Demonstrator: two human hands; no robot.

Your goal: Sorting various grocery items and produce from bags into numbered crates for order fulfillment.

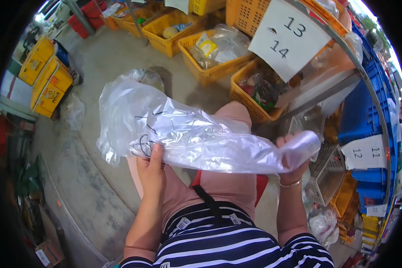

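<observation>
A long, crinkled clear plastic bag (210, 140) stretches across my lap between both hands, with black handwritten strokes near its left part. My left hand (151, 174) is closed on its lower left edge, the thumb pressed on top and the fingers underneath. At the other end, my right hand (296, 172) grips the bag, which is gathered and looks rolled or folded over the palm; plastic partly covers those fingers. The bag's left end hangs loosely, puffed out, over the grey floor (94, 147).
Yellow baskets (201, 73) with plastic-wrapped goods stand ahead on the floor. To the right is a metal-framed rack with blue crates (350, 118) and paper signs (290, 38). Stacked yellow bins (51, 87) are at the far left, a loose plastic bag (73, 109) beside them.
</observation>
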